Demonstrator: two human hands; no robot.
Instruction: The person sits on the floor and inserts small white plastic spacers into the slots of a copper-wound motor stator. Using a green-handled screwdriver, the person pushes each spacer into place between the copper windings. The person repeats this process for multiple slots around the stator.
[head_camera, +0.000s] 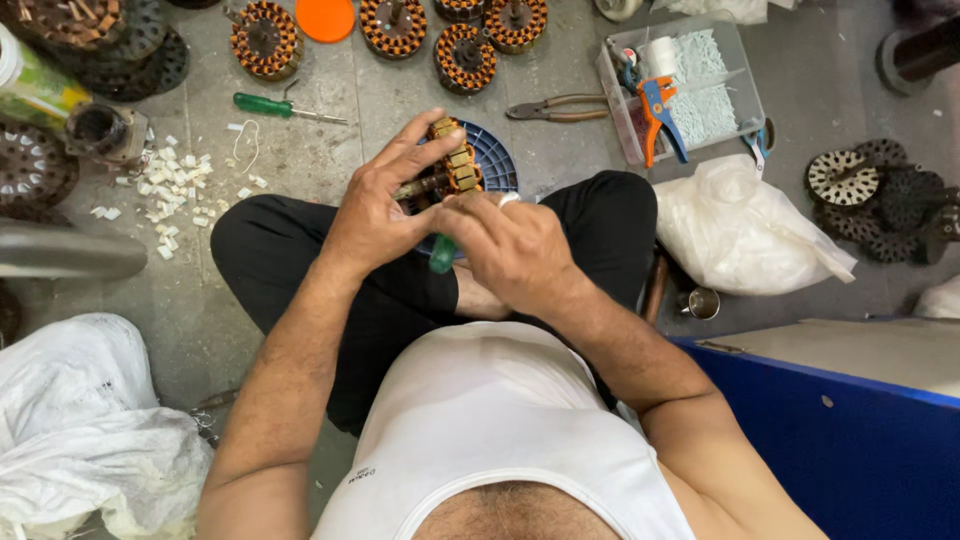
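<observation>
Left hand: the left hand (372, 215) has its fingers spread and curled over the wound stator (447, 168), gripping it from the 9 o'clock side.
Right hand: the right hand (512, 245) has its fingers pressed together around a green-handled tool (442, 254), whose handle end sticks out at 6 o'clock below the fist.
Stator in hand: one, copper-wound, held over the person's crossed legs at the centre, above a blue round plate (496, 160).
Stators on floor: five more copper-wound stators (266, 39) in a row at 12 o'clock.
Tools on floor: one green screwdriver (285, 108) at 10 o'clock, one pair of pliers (556, 108) at 1 o'clock.
Box: one clear plastic box (745, 90) at 2 o'clock, holding white pieces and an orange-and-blue wire stripper (659, 112).
Scraps: many white bits (170, 190) at 9 o'clock.
Bags: one white bag (740, 225) at 3 o'clock, another (85, 430) at 8 o'clock.
In the way: both hands hide much of the held stator.
</observation>
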